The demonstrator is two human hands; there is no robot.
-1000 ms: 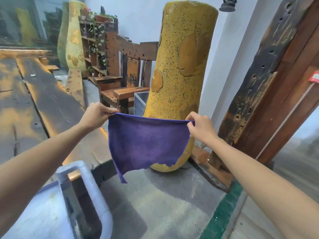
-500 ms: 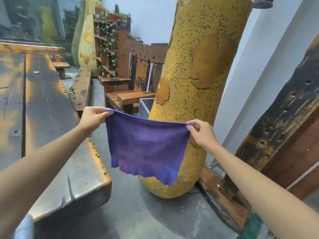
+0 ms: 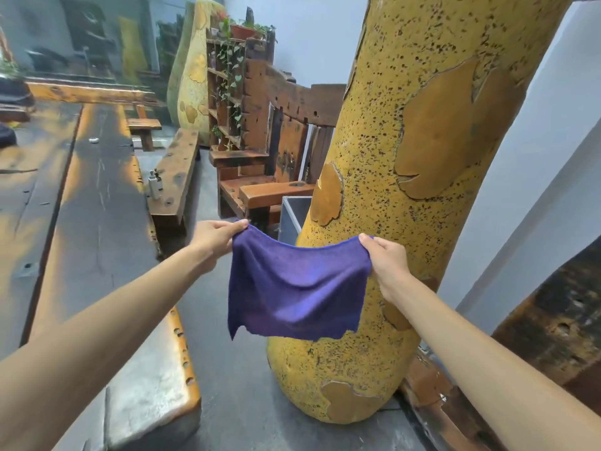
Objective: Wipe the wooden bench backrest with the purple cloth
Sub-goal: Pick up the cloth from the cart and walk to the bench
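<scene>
A purple cloth (image 3: pixel 297 288) hangs spread in front of me, its top edge sagging in the middle. My left hand (image 3: pixel 216 239) pinches its top left corner and my right hand (image 3: pixel 387 265) pinches its top right corner. Beyond the cloth stands a dark wooden bench with a tall backrest (image 3: pixel 292 102) and a reddish seat (image 3: pixel 260 190); its right part is hidden behind a yellow speckled vase. Both hands are well short of the backrest.
A huge yellow speckled vase (image 3: pixel 406 177) stands just right of the cloth. A long dark wooden table (image 3: pixel 97 206) runs along the left, with a low bench (image 3: pixel 175 170) beside it. A plant shelf (image 3: pixel 227 89) stands behind the bench. A grey bin (image 3: pixel 292 213) sits by the seat.
The view has moved forward and turned left, bringing the bench closer. My hands have drawn a little together, so the cloth's top edge now sags instead of being taut.
</scene>
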